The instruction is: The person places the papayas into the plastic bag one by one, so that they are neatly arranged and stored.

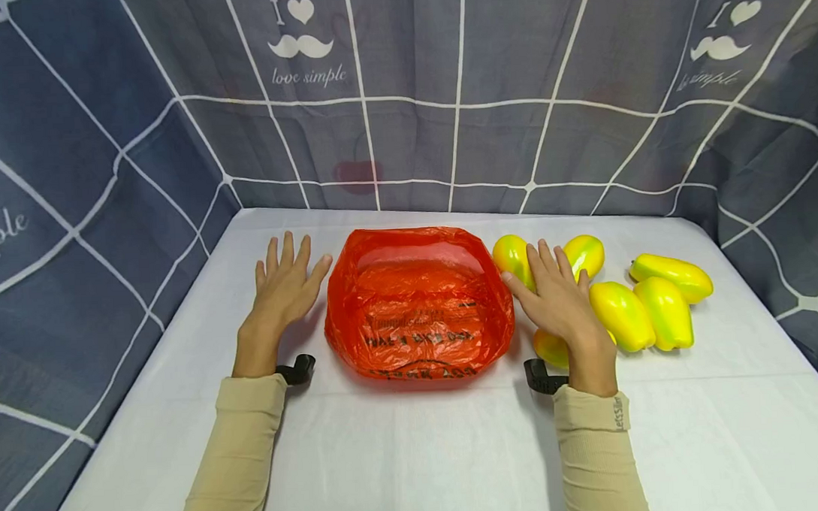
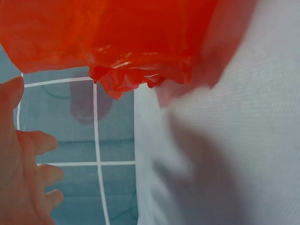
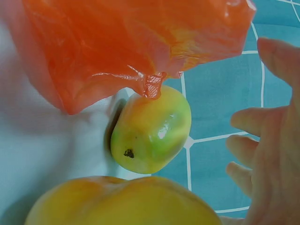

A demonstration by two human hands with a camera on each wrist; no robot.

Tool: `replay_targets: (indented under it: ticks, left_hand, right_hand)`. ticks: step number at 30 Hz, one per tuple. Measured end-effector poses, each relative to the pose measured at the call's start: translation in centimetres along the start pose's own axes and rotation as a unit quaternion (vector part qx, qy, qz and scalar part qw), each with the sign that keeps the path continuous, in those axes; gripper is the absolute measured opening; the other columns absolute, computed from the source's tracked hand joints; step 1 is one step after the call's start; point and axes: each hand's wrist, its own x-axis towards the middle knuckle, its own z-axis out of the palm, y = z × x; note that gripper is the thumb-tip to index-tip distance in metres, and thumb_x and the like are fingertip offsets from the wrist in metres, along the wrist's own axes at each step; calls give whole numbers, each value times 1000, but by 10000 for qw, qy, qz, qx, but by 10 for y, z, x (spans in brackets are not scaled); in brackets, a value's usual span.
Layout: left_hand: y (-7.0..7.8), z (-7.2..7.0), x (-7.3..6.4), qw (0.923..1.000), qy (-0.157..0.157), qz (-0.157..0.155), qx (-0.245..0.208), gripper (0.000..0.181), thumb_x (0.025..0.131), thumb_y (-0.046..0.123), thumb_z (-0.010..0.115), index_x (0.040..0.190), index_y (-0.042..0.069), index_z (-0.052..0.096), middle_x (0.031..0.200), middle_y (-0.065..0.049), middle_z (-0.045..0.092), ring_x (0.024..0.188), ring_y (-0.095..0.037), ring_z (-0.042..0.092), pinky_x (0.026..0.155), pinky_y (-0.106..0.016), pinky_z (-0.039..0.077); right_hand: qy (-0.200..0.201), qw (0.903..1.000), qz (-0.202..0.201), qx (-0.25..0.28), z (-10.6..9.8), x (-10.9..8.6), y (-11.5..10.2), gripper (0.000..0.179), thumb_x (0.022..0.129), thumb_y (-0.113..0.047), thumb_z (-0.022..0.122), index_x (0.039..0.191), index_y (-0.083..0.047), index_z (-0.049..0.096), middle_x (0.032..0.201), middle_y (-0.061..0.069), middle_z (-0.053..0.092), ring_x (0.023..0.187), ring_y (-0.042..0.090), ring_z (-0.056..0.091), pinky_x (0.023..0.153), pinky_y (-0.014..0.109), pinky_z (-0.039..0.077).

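A red plastic bag (image 1: pixel 418 285), with dark print on its near side, sits at the middle of the white table, its mouth spread wide. Left of it, my left hand (image 1: pixel 283 288) is held over the table with fingers straight and apart, holding nothing. My right hand (image 1: pixel 558 299) is spread out at the bag's right side, thumb close to the rim, fingers overlapping several glossy yellow-green fruits that look like mangoes or small papayas. One fruit (image 3: pixel 152 131) stands next to the bag in the right wrist view. Another fruit (image 1: pixel 551 348) is partly hidden under my right wrist.
More of the same fruits lie to the right: one fruit (image 1: pixel 621 316) close to my right forearm and another fruit (image 1: pixel 672 278) farther out. A dark curtain (image 1: pixel 412 142) with white grid lines encloses the white table (image 1: pixel 402 444) at the back and sides.
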Motion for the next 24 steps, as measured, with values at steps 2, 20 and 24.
replay_targets:
  ticks: [2, 20, 24]
  left_hand:
    - [-1, 0, 0, 10000, 3, -11, -2, 80, 100, 61, 22, 158, 6, 12, 163, -21, -5, 147, -38, -16, 111, -66, -8]
    - [0, -1, 0, 10000, 27, -1, 9, 82, 99, 64, 21, 158, 8, 12, 163, -19, -3, 147, -38, -14, 111, -67, -6]
    - [1, -2, 0, 10000, 14, 33, -88, 81, 99, 63, 22, 158, 8, 12, 163, -19, 0, 148, -39, -9, 111, -66, -7]
  right_hand:
    - [-22, 10000, 26, 1, 0, 0, 0, 83, 99, -63, 26, 158, -6, 11, 164, 15, 0, 148, 37, -7, 108, 71, -7]
    - [-99, 9998, 139, 54, 0, 0, 1, 83, 99, -64, 24, 158, -7, 11, 164, 15, -1, 148, 39, -7, 109, 70, -5]
    - [-145, 9997, 148, 117, -1, -2, 1, 85, 98, -65, 25, 159, -8, 10, 164, 14, -2, 148, 38, -8, 109, 70, -6]
